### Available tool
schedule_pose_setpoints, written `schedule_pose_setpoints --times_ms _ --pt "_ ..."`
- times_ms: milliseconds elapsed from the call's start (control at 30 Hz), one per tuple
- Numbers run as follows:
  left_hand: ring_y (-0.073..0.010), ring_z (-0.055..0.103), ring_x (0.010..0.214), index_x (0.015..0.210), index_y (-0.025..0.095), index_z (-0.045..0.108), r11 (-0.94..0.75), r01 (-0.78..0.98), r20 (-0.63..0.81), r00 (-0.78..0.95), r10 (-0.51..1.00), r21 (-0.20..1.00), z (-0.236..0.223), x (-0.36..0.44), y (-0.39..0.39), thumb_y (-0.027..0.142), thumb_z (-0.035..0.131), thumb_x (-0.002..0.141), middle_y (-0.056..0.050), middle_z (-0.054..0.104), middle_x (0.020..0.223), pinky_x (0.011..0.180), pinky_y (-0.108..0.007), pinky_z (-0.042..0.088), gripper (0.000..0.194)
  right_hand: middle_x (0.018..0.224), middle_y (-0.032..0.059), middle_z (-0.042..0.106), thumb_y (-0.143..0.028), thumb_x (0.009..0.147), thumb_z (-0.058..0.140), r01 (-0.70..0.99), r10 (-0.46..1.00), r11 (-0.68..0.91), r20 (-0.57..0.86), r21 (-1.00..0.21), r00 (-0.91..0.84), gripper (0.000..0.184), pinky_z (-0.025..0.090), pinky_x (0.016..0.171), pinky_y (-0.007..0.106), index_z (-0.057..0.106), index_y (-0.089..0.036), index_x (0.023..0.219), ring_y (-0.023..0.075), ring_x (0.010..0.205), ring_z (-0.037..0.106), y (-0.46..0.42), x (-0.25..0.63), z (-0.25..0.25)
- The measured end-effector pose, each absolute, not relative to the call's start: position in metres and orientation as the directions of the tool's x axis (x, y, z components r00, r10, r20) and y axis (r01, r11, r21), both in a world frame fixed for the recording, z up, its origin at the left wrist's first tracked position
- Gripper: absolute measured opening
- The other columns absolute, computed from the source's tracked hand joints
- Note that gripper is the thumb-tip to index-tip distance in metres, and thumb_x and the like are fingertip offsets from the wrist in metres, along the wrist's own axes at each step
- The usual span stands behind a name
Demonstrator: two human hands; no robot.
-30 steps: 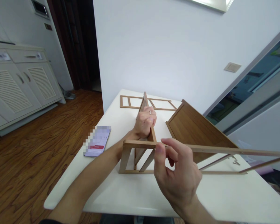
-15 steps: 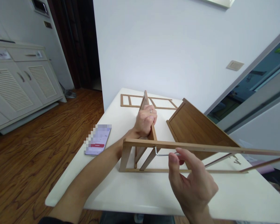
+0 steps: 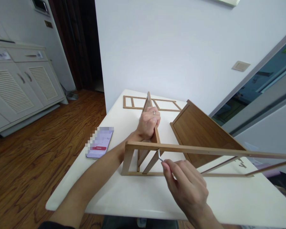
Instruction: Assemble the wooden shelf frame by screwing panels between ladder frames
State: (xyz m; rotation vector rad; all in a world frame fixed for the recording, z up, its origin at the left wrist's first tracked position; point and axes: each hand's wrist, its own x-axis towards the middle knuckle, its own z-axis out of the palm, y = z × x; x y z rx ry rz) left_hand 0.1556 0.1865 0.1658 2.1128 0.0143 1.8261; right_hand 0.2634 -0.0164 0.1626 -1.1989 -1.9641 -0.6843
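My left hand (image 3: 148, 123) is closed over the top edge of an upright wooden panel (image 3: 155, 137), which meets a wooden side frame (image 3: 193, 148) near its left end. That frame stands on its long edge, its upper rail running off to the right. In my right hand (image 3: 187, 184), thumb and fingers pinch an L-shaped hex key (image 3: 159, 155). The key's short end meets the upper rail where the panel joins it; whatever fastener sits there is too small to make out. Most of the key's long arm is hidden by my fingers.
A larger wooden panel (image 3: 202, 130) leans at the right behind the frame. Another ladder-like frame (image 3: 138, 108) lies flat near the wall. A phone (image 3: 100, 143) rests at the left of the white table (image 3: 124, 197). Several small metal parts (image 3: 241, 165) lie at the right.
My right hand has moved left and swung the hex key's long arm toward me, its short end staying at the rail. The left hand keeps its hold on the panel.
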Motion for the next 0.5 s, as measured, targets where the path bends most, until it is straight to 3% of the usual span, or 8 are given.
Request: schedule_pose_setpoints --times_ms 167,267,400,500 --pt "-0.0208 0.046 0.065 0.060 0.025 0.033 -0.939 -0.221 0.960 0.156 0.231 0.262 0.166 0.156 0.185 0.039 0.028 0.112 -0.001 0.045 0.053 0.079 -0.045 0.043 0.055 0.063 -0.0017 0.061 -0.009 0.105 0.056 0.872 0.542 0.484 0.807 -0.070 -0.236 0.025 0.039 0.057 0.031 0.058 -0.020 0.083 0.0125 0.055 0.051 -0.007 0.238 0.146" --pt "-0.0208 0.047 0.066 0.059 0.025 0.033 -0.939 -0.226 0.961 0.157 0.230 0.261 0.166 0.156 0.185 0.039 0.028 0.113 -0.001 0.046 0.053 0.079 -0.044 0.042 0.055 0.066 -0.0007 0.066 -0.012 0.108 0.048 0.808 0.643 0.514 0.753 -0.287 -0.142 0.027 0.047 0.060 0.025 0.061 -0.020 0.086 0.0114 0.059 0.062 -0.006 0.222 0.144" --pt "-0.0208 0.046 0.066 0.059 0.025 0.034 -0.937 -0.230 0.959 0.167 0.230 0.265 0.166 0.156 0.185 0.040 0.028 0.113 -0.001 0.045 0.053 0.079 -0.044 0.042 0.056 0.070 -0.0027 0.072 -0.019 0.111 0.043 0.588 0.794 0.494 0.608 -0.640 -0.005 0.024 0.053 0.058 0.018 0.065 -0.020 0.101 0.0091 0.059 0.069 -0.008 0.204 0.151" --pt "-0.0211 0.046 0.066 0.059 0.025 0.034 -0.934 -0.240 0.958 0.169 0.230 0.266 0.166 0.156 0.185 0.041 0.027 0.113 -0.001 0.045 0.053 0.080 -0.045 0.042 0.057 0.069 -0.0034 0.073 -0.021 0.108 0.052 0.496 0.843 0.443 0.536 -0.747 0.055 0.013 0.053 0.052 0.016 0.065 -0.021 0.104 0.0093 0.058 0.070 -0.009 0.199 0.156"
